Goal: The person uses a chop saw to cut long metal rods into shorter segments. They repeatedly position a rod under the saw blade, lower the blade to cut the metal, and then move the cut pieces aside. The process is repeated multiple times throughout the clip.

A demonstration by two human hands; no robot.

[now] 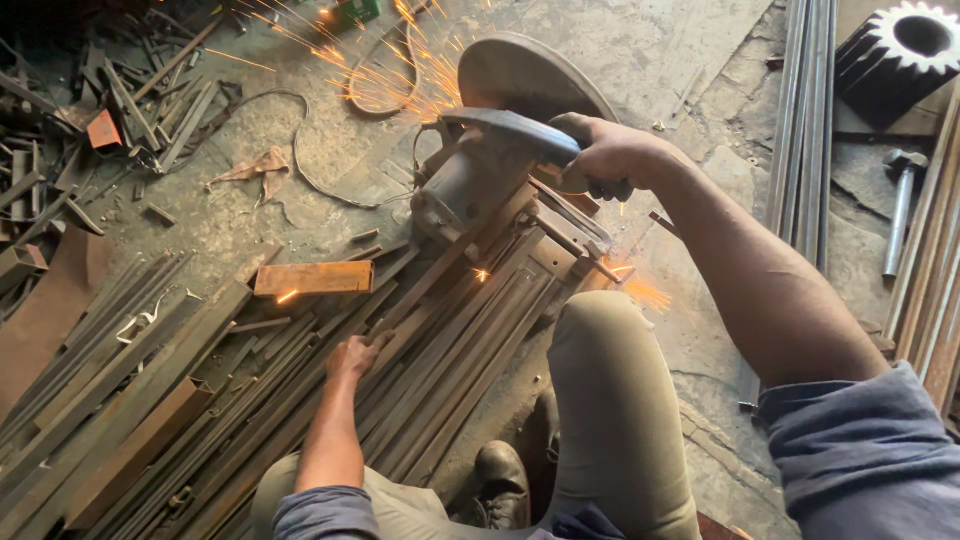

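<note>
we are crouching over a cracked, dusty concrete floor (690, 60) in a metal workshop, littered with rusty scrap. long flat steel strips (190, 400) are lying in a rough brown heap across the lower left, dull and scaly. more offcuts (130, 90) are piling up at the upper left, and a bundle of grey rods (805, 110) is running along the right beside a hammer (900, 205) and a dark toothed gear (900, 45). our right hand (610, 155) is closing its grip around the curved handle of the chop saw (480, 170), a grey, grimy machine with a round blade guard, sitting at the top centre on the strips. orange sparks (400, 70) are spraying away from it. our left hand (352, 355) is pressing down on the strips, fingers spread flat, gripping nothing. a black cable (310, 170) is looping over the floor.
</note>
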